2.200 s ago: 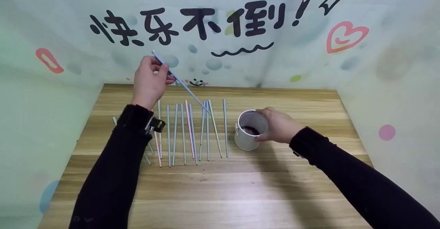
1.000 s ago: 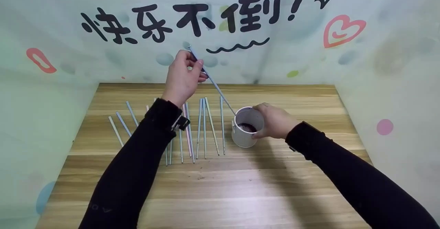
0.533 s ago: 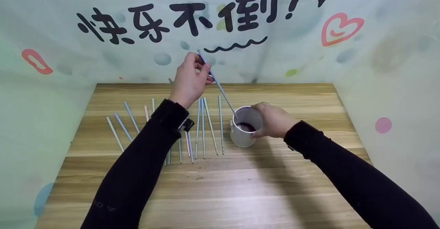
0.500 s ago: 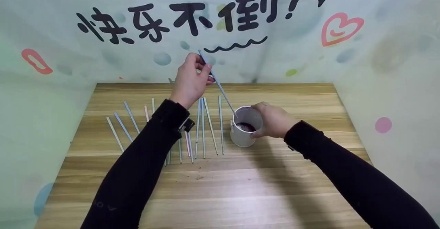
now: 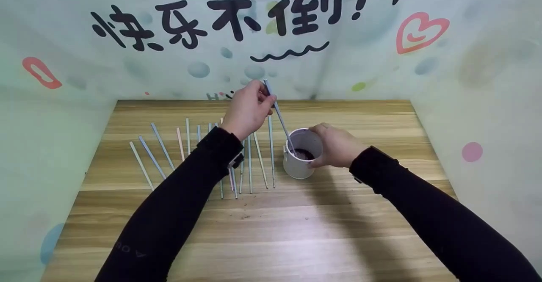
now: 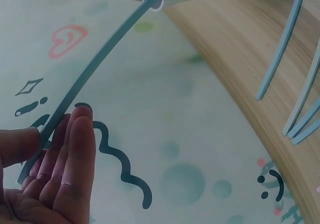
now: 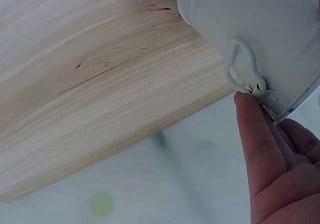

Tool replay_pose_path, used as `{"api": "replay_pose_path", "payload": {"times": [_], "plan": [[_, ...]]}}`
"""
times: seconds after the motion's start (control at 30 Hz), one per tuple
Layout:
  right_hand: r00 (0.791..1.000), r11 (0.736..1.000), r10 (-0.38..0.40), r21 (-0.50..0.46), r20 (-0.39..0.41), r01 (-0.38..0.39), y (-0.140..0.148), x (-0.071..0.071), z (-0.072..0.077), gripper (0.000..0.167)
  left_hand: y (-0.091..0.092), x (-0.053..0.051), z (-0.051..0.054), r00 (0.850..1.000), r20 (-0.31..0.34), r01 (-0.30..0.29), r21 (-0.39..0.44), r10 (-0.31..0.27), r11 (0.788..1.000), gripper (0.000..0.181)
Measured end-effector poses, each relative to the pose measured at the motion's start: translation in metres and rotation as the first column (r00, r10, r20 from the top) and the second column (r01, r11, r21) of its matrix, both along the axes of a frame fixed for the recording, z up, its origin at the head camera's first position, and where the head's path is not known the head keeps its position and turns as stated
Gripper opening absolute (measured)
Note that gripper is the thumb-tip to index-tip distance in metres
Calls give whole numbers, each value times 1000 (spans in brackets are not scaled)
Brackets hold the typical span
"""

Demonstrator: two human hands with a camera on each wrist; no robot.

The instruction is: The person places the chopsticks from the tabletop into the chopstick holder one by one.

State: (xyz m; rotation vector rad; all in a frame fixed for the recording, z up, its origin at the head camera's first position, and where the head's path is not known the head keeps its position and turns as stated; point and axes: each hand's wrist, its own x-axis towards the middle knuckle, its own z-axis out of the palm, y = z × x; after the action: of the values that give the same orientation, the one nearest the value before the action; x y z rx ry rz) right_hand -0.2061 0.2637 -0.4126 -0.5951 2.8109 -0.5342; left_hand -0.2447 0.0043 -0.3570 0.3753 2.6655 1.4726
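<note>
Left hand (image 5: 250,110) pinches blue stick (image 5: 283,123), lower end inside cup (image 5: 298,170), unreleased; right hand (image 5: 338,146) grips cup at three o'clock; other sticks (image 5: 272,155) lie outside, toward nine o'clock

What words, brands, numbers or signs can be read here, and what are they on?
"快乐不倒!": large black characters on the backdrop.
Pale letters at the backdrop's top edge: cut off, unreadable.
Small letters low on the backdrop: perhaps "H", the rest too unclear.
Letters on the left sleeve: too faint to read in full.
White pail and held blue stick: no readable text.
</note>
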Motion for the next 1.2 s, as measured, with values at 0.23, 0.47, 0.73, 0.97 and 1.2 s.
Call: {"api": "replay_pose_path", "payload": {"times": [0.23,0.47,0.73,0.97,1.2], "plan": [[1000,1000,10,-6,-5,-10,0,-2,0,90,5,2,-5,1000,11,19,-43,-19,999,20],[1000,1000,4,-4,-3,-4,-1,-3,-1,89,11,1,-14,1000,3,29,-78,-28,997,21],[1000,1000,7,1,1,-7,-2,-1,1,88,14,-1,-26,999,-3,42,-100,-43,994,20],[999,1000,14,15,-34,-14,-2,1,-1,91,16,-1,-35,998,20,55,-123,-53,991,22],[999,1000,12,10,-44,-12,0,2,-4,92,18,-1,-39,998,38,59,-103,-55,993,22]]}}
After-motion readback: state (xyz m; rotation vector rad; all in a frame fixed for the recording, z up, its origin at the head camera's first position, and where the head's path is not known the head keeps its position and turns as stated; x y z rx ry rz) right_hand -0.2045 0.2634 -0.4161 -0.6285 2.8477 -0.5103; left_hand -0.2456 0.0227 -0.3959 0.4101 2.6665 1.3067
